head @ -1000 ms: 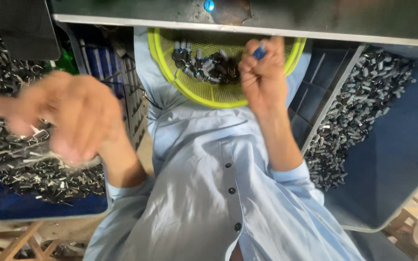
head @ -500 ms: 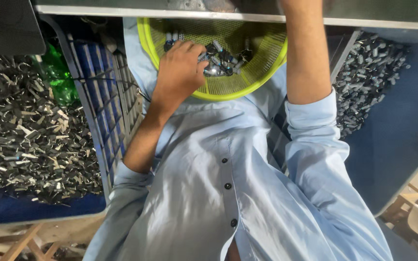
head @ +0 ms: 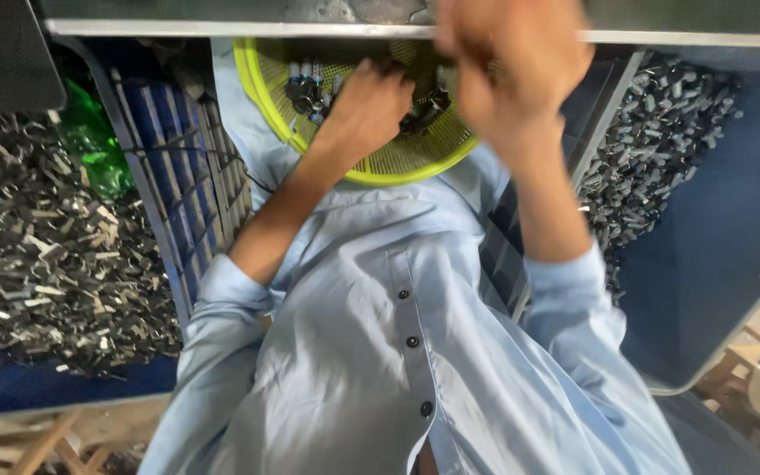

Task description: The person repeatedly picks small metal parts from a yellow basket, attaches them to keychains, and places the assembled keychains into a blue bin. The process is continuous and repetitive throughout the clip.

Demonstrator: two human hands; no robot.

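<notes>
A yellow-green perforated basket [head: 398, 163] rests on my lap against my light blue shirt, holding small dark metal parts [head: 305, 88]. My left hand [head: 371, 101] is down in the basket, knuckles up, fingers curled into the parts. My right hand [head: 512, 70] hovers raised above the basket's right rim, close to the camera and blurred by motion. Its fingers are curled, and I cannot make out whether anything is inside them.
A grey metal bench edge [head: 178, 28] runs across the top. A blue tray with a heap of shiny metal clips [head: 46, 264] lies at left, beside a green plastic bottle [head: 90, 149] and a wire crate [head: 182, 185]. Another blue tray [head: 732, 246] with dark parts [head: 661, 132] lies at right.
My left hand swung from the left side into the basket and stays there. My right hand reached up past the bench edge, then came back into view, blurred.
</notes>
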